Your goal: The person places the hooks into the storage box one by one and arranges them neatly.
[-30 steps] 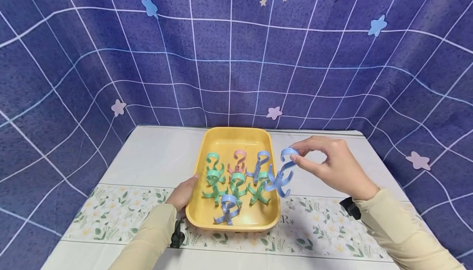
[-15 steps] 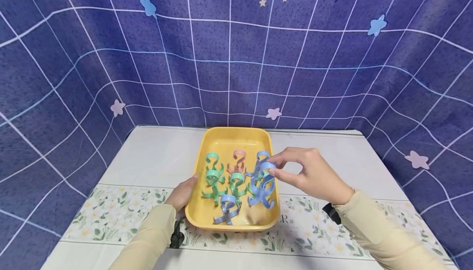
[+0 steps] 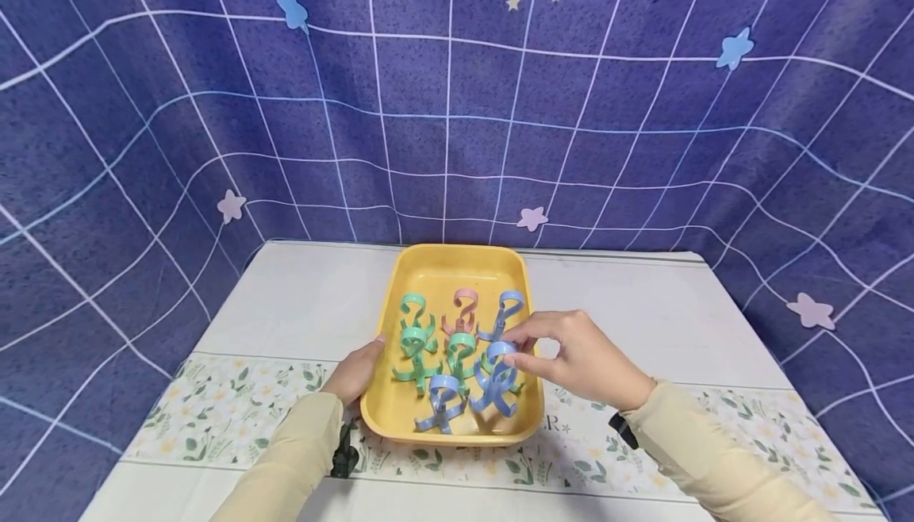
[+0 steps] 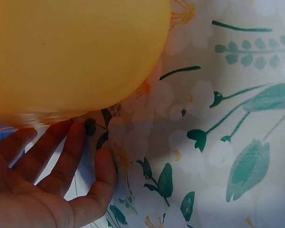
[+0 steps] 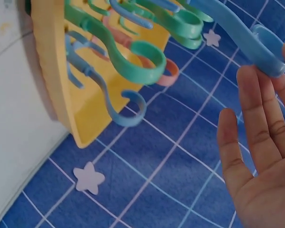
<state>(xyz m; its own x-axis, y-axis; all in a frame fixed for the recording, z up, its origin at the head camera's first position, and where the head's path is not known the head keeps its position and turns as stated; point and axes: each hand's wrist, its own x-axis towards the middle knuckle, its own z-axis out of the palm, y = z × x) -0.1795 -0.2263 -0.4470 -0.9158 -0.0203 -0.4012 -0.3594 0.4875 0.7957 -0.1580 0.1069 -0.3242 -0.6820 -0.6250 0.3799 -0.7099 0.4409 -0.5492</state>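
Observation:
My right hand pinches the looped top of a blue four-pronged hanging hook between thumb and fingers. That hook stands upright over the right side of a yellow tray, overlapping a green hook behind it. In the right wrist view, the fingertips meet the curved end of the held blue hook. My left hand holds the tray's left side, thumb at the rim. From the left wrist, its fingers reach the tray's underside edge. Inside are several green hooks, a pink hook and two other blue hooks.
The tray stands on a table with a white cloth and a flower-printed band. A blue-purple gridded curtain with star prints closes off the back and both sides. Black straps circle the wrists.
My right hand has moved left and down, carrying the blue hook from beside the tray's right rim to over its inside. The left hand has stayed at the tray's left side.

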